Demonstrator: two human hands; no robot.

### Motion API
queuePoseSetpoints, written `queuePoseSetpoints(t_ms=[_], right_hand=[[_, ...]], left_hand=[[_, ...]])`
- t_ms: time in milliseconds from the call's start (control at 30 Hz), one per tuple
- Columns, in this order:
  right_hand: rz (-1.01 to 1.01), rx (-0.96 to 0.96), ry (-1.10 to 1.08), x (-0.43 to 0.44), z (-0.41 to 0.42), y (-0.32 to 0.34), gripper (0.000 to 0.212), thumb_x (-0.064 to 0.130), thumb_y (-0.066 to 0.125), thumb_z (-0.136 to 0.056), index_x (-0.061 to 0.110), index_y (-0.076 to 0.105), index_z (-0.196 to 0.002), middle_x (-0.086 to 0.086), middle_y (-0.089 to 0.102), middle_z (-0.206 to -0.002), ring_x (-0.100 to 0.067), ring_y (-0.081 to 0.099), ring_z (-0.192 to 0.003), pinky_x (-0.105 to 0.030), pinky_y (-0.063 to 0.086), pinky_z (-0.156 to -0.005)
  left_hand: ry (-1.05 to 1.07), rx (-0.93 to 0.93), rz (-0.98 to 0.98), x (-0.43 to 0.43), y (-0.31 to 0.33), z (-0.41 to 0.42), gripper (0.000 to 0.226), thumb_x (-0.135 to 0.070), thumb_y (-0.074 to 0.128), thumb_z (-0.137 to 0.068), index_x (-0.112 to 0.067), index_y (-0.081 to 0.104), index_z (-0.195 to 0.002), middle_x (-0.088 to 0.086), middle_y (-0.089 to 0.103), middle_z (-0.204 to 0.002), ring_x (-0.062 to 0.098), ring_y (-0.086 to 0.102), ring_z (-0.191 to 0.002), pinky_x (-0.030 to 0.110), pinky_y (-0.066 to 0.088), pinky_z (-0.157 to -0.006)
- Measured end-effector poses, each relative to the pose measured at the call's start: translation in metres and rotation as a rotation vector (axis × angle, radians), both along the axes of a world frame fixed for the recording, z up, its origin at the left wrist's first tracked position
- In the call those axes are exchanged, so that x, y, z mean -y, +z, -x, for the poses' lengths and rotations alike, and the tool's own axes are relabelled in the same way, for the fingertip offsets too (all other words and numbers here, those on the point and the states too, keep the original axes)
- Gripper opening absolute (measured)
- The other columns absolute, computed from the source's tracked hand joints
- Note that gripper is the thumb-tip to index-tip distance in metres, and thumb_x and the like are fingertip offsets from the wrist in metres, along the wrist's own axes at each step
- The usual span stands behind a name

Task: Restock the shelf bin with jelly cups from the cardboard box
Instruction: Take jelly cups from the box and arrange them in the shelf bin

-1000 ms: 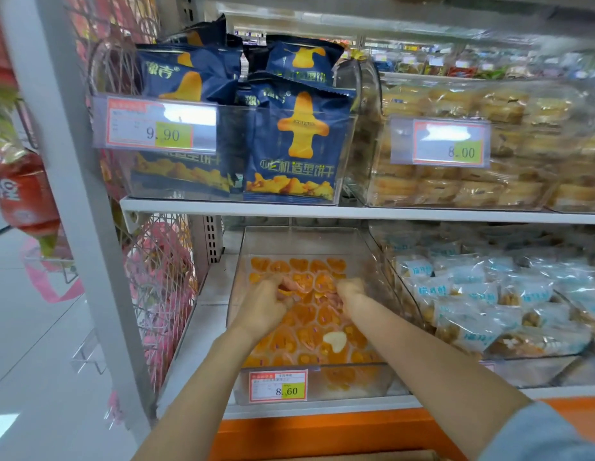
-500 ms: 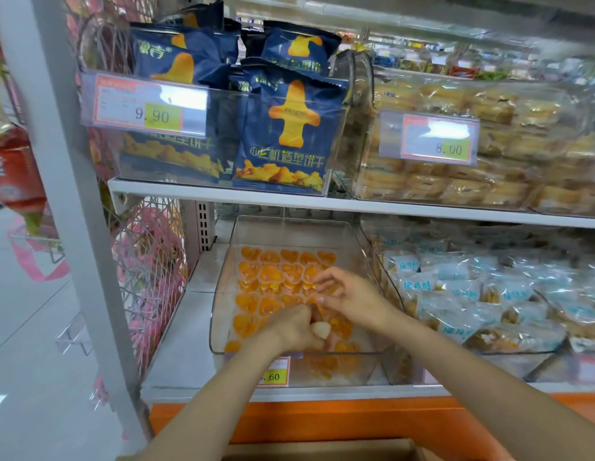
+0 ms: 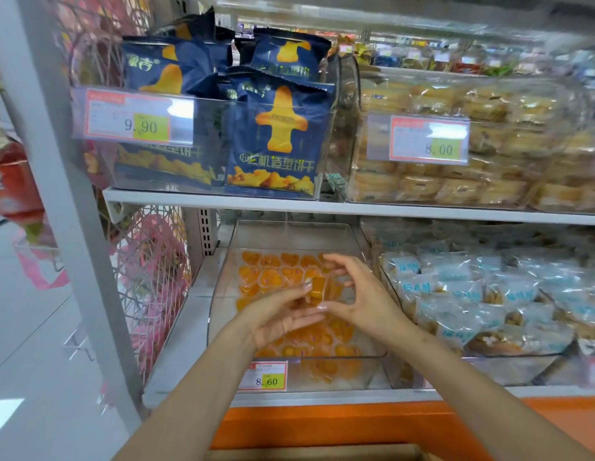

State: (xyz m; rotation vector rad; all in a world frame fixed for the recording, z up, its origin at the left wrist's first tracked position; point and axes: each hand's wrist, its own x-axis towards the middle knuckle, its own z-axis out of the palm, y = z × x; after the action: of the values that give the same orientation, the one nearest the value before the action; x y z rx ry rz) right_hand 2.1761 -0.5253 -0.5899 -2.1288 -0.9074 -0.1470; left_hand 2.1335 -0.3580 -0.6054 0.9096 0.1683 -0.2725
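Observation:
A clear shelf bin [image 3: 223, 294] stands on the lower shelf, its floor covered with orange heart-shaped jelly cups [image 3: 276, 271]. Both of my hands hover just above it. My left hand [image 3: 283, 316] lies palm up, and its fingertips pinch a single jelly cup [image 3: 317, 288]. My right hand [image 3: 361, 294] curves around that cup from the right, fingers spread, with nothing gripped. The top edge of the cardboard box [image 3: 316, 452] shows at the bottom of the view; its inside is hidden.
A price tag reading 8.60 [image 3: 264, 375] is on the bin's front. A bin of blue-white wrapped snacks [image 3: 472, 294] sits directly to the right. The shelf above [image 3: 322, 207] carries navy biscuit bags [image 3: 273, 134] and packed cakes [image 3: 456, 168]. A grey upright [image 3: 66, 194] stands at left.
Both hands have risen off the layer of cups in the bin and come together above it. The left hand has turned palm up with one jelly cup at its fingertips.

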Motion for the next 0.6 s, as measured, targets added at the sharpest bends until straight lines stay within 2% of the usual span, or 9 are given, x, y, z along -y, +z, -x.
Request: queuePoseSetpoints(t_ms=[67,133,267,300,367,433,467,533,600], right_hand=[[0.039,0.014,-0.019,0.001,0.0,-0.002,0.068,0.024,0.079,-0.074,0.025,0.045,-0.132,0.016,0.042,-0.117,0.0,0.043,-0.114,-0.017,0.035,-0.099],[0.053,0.03,-0.035,0.003,0.0,-0.003,0.064,0.026,0.078,-0.074,0.024,0.047,-0.131,0.015,0.043,-0.117,0.0,0.045,-0.11,-0.016,0.038,-0.098],[0.077,0.065,-0.045,0.007,-0.003,0.002,0.06,0.025,0.079,-0.074,0.024,0.052,-0.128,0.012,0.046,-0.11,0.001,0.048,-0.098,-0.002,0.037,-0.085],[0.098,0.07,-0.051,0.008,-0.006,0.005,0.06,0.024,0.08,-0.072,0.023,0.054,-0.127,0.01,0.046,-0.108,0.0,0.048,-0.095,-0.001,0.037,-0.082],[0.175,0.092,-0.081,0.008,-0.021,0.014,0.062,0.025,0.083,-0.068,0.02,0.056,-0.125,0.005,0.047,-0.106,-0.005,0.048,-0.091,-0.007,0.041,-0.083],[0.326,0.098,-0.118,0.006,-0.039,0.026,0.066,0.028,0.084,-0.066,0.019,0.057,-0.125,-0.002,0.051,-0.107,-0.009,0.049,-0.091,-0.015,0.043,-0.084],[0.424,0.103,-0.116,0.003,-0.046,0.033,0.067,0.029,0.084,-0.066,0.017,0.057,-0.126,-0.005,0.054,-0.109,-0.01,0.051,-0.092,-0.015,0.041,-0.083],[0.573,0.095,-0.077,-0.005,-0.055,0.043,0.068,0.029,0.084,-0.067,0.015,0.056,-0.127,-0.003,0.06,-0.108,-0.012,0.055,-0.091,-0.017,0.04,-0.079],[0.57,0.034,-0.041,-0.014,-0.054,0.046,0.063,0.03,0.083,-0.068,0.016,0.059,-0.124,0.005,0.059,-0.091,-0.01,0.056,-0.081,-0.019,0.042,-0.075]], left_hand=[[-0.036,0.009,0.046,0.004,0.0,0.002,0.026,-0.006,0.063,-0.074,-0.001,0.059,-0.1,0.019,0.063,-0.09,0.03,0.07,-0.076,0.04,0.059,-0.074],[-0.043,0.005,0.084,0.006,-0.001,0.002,0.025,-0.006,0.063,-0.074,-0.001,0.057,-0.098,0.019,0.059,-0.089,0.031,0.07,-0.076,0.042,0.059,-0.073],[-0.057,0.01,0.084,0.007,0.0,0.0,0.019,-0.009,0.062,-0.077,-0.005,0.057,-0.095,0.018,0.058,-0.091,0.033,0.068,-0.084,0.046,0.056,-0.077],[-0.06,0.012,0.012,0.008,0.001,0.0,0.018,-0.013,0.061,-0.082,-0.006,0.057,-0.098,0.018,0.062,-0.094,0.032,0.067,-0.089,0.045,0.056,-0.078],[-0.023,0.022,-0.338,0.008,0.001,-0.001,0.025,-0.025,0.057,-0.09,-0.01,0.056,-0.11,0.014,0.065,-0.109,0.027,0.065,-0.099,0.039,0.056,-0.082],[0.077,0.02,-0.664,0.007,-0.001,-0.003,0.028,-0.033,0.055,-0.092,-0.014,0.054,-0.113,0.006,0.063,-0.114,0.02,0.064,-0.1,0.032,0.054,-0.08],[0.109,0.026,-0.725,0.005,-0.002,-0.004,0.025,-0.032,0.054,-0.093,-0.015,0.054,-0.111,0.005,0.062,-0.113,0.018,0.063,-0.098,0.03,0.054,-0.078],[0.108,0.034,-0.679,0.002,-0.004,-0.007,0.025,-0.029,0.056,-0.093,-0.013,0.054,-0.112,0.004,0.063,-0.111,0.016,0.063,-0.094,0.028,0.055,-0.074],[0.084,0.054,-0.506,0.001,-0.006,-0.01,0.029,-0.029,0.06,-0.09,-0.013,0.055,-0.113,0.004,0.064,-0.11,0.017,0.064,-0.097,0.03,0.056,-0.077]])
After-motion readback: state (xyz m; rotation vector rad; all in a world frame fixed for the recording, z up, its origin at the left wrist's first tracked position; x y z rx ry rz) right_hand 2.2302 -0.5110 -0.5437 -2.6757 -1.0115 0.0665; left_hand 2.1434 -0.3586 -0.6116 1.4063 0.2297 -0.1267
